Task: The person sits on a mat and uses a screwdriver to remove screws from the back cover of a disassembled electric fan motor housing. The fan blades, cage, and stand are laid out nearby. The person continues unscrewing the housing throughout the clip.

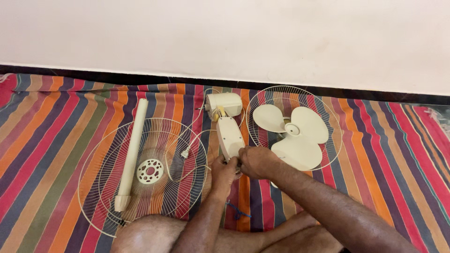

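nearest are the person's bare knees on the striped cloth, with a small blue cord lying between them. just beyond, the left hand and right hand meet at the near end of one cream fan neck; both are curled around that end, fingers pressed on it. the neck runs away to one cream motor housing at its far end. two wire guards lie flat: the left guard holds one cream pole laid across it and a white cord with plug; the right guard holds one three-bladed propeller. farthest is a pale wall.
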